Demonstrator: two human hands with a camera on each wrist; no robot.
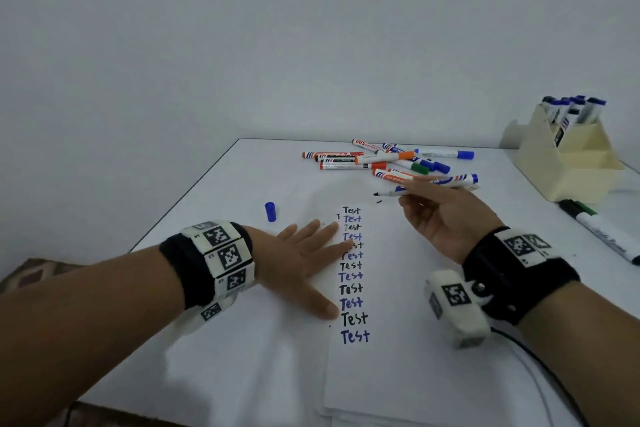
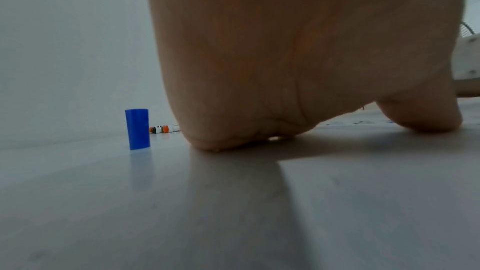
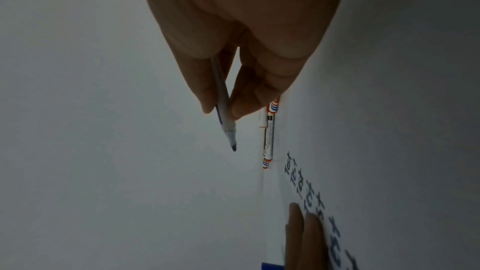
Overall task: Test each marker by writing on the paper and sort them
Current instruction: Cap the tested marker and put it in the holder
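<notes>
1. Only the head view shows the whole layout: a smooth white table point(image 1: 221, 191), a sheet of white paper point(image 1: 398, 357) with a column of the word "Test" in alternating black and blue ink, and a loose pile of capped markers point(image 1: 384, 158) at the table's far edge.
2. In that view the left hand point(image 1: 304, 253) lies flat, fingers straight and spread wide, its fingertips at the left edge of the written column and partly covering some words.
3. The left wrist view sees only the heel of that palm point(image 2: 272, 69) pressed on the glossy tabletop, which mirrors a blue cap point(image 2: 137, 128): a plain plastic cylinder standing upright, well apart from the hand.
4. The right hand point(image 1: 446, 215) hovers above the top of the paper, pinching an uncapped marker point(image 1: 440, 182), a slim white barrel with a blue rear end.
5. The right wrist view alone shows the pinch closely: thumb and fingers point(image 3: 249, 100) grip the barrel near its tapered nib point(image 3: 233, 147), which is clear of the paper.
6. Only the head view catches a cream, angular holder point(image 1: 568, 156) at the right with blue-capped markers standing upright in it, and a black-capped marker point(image 1: 602, 236) lying beside it.
</notes>
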